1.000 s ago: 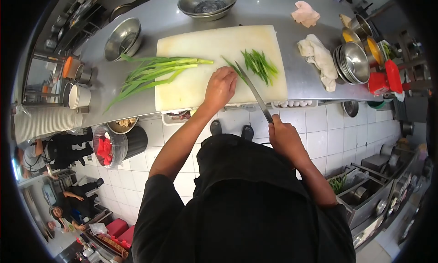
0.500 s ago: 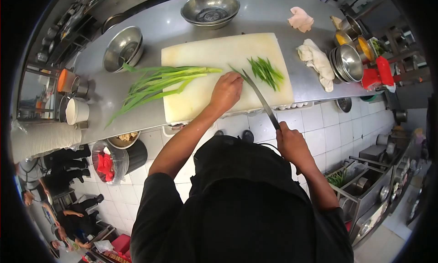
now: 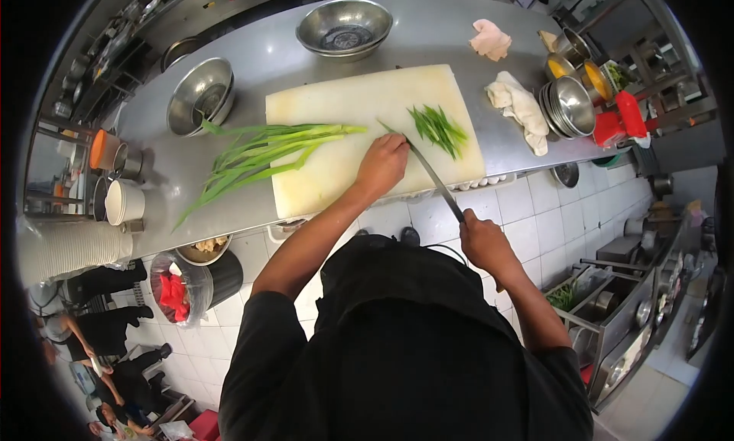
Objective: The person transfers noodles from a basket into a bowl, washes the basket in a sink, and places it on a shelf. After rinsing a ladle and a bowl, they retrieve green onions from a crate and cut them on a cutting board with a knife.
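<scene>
My right hand (image 3: 484,244) grips the handle of a long knife (image 3: 436,179), its blade reaching up and left over the white cutting board (image 3: 367,91). Near the blade's tip, my left hand (image 3: 384,164) is closed with fingertips pressed down on the board. A thin green piece (image 3: 388,126) sticks out past those fingers; what they hold underneath is mostly hidden. Cut green strips (image 3: 438,132) lie in a pile right of the blade. Long green onion stalks (image 3: 283,149) rest across the board's left side and hang over onto the steel table.
Metal bowls stand behind the board (image 3: 344,29) and at its left (image 3: 201,97). A crumpled cloth (image 3: 520,110), stacked bowls (image 3: 569,108) and a pink cloth-like item (image 3: 489,40) are at the right. Paper bowls (image 3: 124,201) and a lined bin (image 3: 180,292) are left. Other people (image 3: 107,315) stand lower left.
The whole view has shifted slightly, with the table lower in the frame. My left hand has drawn its fingers in near the knife tip, and the blade sits closer to it.
</scene>
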Tool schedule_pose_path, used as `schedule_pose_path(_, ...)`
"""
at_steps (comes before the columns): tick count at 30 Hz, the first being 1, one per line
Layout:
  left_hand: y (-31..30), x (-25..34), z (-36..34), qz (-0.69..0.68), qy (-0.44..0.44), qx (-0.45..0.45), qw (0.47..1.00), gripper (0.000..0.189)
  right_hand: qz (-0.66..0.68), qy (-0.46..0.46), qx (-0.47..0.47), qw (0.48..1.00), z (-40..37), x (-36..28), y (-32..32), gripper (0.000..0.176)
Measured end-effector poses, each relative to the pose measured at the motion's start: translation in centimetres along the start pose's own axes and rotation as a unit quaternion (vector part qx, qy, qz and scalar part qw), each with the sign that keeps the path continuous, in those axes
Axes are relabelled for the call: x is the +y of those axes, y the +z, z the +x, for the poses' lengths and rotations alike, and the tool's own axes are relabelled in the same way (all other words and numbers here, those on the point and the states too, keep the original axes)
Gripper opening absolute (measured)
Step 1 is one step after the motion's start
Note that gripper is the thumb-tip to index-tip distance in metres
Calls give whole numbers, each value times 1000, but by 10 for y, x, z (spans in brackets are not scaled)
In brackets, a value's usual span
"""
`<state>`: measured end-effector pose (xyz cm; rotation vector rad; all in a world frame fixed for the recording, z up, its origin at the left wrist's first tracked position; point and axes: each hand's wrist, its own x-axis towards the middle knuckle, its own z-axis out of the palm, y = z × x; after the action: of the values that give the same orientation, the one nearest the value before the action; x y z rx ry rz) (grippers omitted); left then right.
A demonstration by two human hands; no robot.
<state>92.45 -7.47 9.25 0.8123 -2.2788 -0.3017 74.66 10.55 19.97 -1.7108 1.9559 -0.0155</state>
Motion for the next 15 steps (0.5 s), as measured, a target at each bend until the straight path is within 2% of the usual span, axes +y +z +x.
schedule_pose_path(5, -1, 0, 0, 12, 16, 29, 999, 12, -18, 17, -19, 1000, 15, 4, 9, 14)
schedule_pose_path(6, -1, 0, 0, 28, 14, 0, 1000, 13, -20, 17, -21, 999, 22, 3, 11, 14)
schedule_pose_path(7, 0, 2, 0, 43, 11, -28, 999, 14, -12, 4, -15, 1000, 30, -2, 12, 15)
schedule_pose_path(12, -4, 3, -2, 25, 15, 1, 1000, 16, -6, -37, 24, 999, 47, 8, 11, 20)
schedule_pose_path(15, -1, 2, -5, 33, 16, 1, 999, 16, -9, -21, 41, 999, 51, 17, 3, 22)
